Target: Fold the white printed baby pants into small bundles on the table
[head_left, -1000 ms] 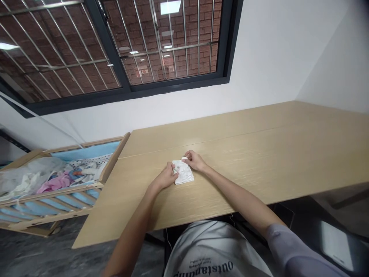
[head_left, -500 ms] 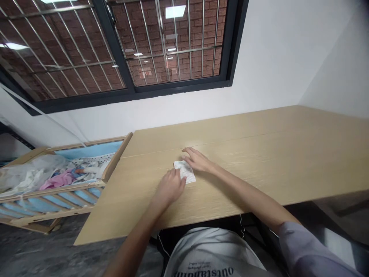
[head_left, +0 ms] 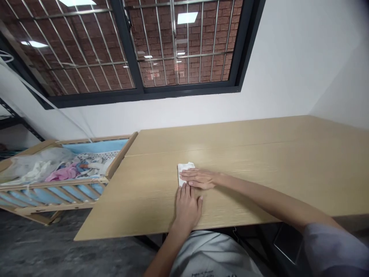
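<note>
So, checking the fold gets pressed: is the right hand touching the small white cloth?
Touching. The head view shows the right hand lying flat on the small white cloth, covering its near part.

Barred window [head_left: 173,42], white wall [head_left: 288,57], wooden table [head_left: 273,154]

White cloth [head_left: 185,167], pale wood-grain table [head_left: 259,154]

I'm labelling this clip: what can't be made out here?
Head view only.
Folded cloth: mostly covered by the flat right hand; its print is hidden.
Left hand: whether its fingers touch the cloth is too small to tell.
Clothes in the crib: jumbled and small; the crib is cut off by the left edge.
</note>
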Demonstrator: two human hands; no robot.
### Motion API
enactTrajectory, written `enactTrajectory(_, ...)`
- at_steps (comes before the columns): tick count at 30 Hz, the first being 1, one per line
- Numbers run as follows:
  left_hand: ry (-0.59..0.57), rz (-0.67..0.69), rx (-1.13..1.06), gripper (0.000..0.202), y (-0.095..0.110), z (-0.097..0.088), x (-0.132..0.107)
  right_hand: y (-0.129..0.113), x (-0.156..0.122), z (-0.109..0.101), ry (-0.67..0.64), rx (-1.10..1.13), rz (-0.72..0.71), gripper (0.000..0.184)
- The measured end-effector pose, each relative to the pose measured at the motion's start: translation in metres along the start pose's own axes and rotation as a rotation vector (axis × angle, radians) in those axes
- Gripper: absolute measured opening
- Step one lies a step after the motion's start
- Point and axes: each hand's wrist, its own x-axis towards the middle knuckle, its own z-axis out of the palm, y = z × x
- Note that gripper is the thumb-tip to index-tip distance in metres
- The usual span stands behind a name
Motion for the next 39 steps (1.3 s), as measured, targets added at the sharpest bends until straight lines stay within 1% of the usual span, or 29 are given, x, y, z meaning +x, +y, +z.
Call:
enactTrajectory(3,-0.015,0.001,-0.013,0.054,-0.003,0.0,-0.002,0.022,0.001,-0.005,0.06,-0.004,0.05,0.052)
enactTrajectory(7,-0.039,0.007,-0.015,0.053,-0.005,0.0,-0.003,0.046,0.01,-0.011,0.129,0.005,0.125,0.053)
enactTrajectory(10,-0.047,0.002,-0.032,0.051,-0.004,-0.003,-0.002,0.057,0.017,-0.012,0.124,-0.014,0.146,0.053)
enactTrajectory(13,-0.053,-0.021,-0.108,0.046,-0.009,-0.012,0.004,0.06,0.018,-0.016,0.141,-0.027,0.184,0.053)
enactTrajectory(15,-0.04,-0.092,-0.16,0.041,-0.019,-0.024,0.013,0.06,0.014,-0.021,0.231,-0.034,0.259,0.053)
enactTrajectory(18,0.011,-0.242,-0.119,0.036,-0.042,-0.045,0.031,0.059,0.006,-0.027,0.453,-0.065,0.395,0.052)
enactTrajectory(19,-0.009,-0.283,-0.084,0.036,-0.049,-0.052,0.038,0.059,0.004,-0.028,0.515,-0.064,0.432,0.05)
enactTrajectory(20,-0.059,-0.319,-0.049,0.038,-0.055,-0.057,0.045,0.06,0.003,-0.027,0.56,-0.049,0.46,0.047)
enactTrajectory(22,-0.202,-0.379,0.004,0.043,-0.062,-0.064,0.057,0.06,0.003,-0.023,0.612,0.029,0.488,0.04)
enactTrajectory(24,-0.319,-0.416,0.039,0.048,-0.065,-0.065,0.066,0.06,0.006,-0.016,0.638,0.139,0.472,0.035)
enactTrajectory(27,-0.388,-0.409,0.048,0.05,-0.063,-0.056,0.076,0.057,0.012,-0.005,0.626,0.257,0.426,0.03)
enactTrajectory(30,-0.418,-0.378,0.041,0.049,-0.058,-0.046,0.084,0.055,0.016,0.001,0.583,0.292,0.443,0.027)
enactTrajectory(32,-0.424,-0.358,0.03,0.045,-0.055,-0.041,0.089,0.053,0.019,0.004,0.598,0.304,0.484,0.026)
enactTrajectory(34,-0.42,-0.344,0.016,0.04,-0.053,-0.041,0.093,0.048,0.022,0.005,0.63,0.359,0.545,0.024)
enactTrajectory(36,-0.401,-0.325,-0.006,0.036,-0.053,-0.05,0.092,0.036,0.026,0.006,0.638,0.431,0.606,0.021)
enactTrajectory(37,-0.385,-0.309,-0.02,0.035,-0.054,-0.059,0.088,0.027,0.028,0.005,0.631,0.461,0.626,0.019)
enactTrajectory(39,-0.35,-0.265,-0.056,0.032,-0.058,-0.087,0.074,-0.001,0.033,0.004,0.598,0.507,0.611,0.016)
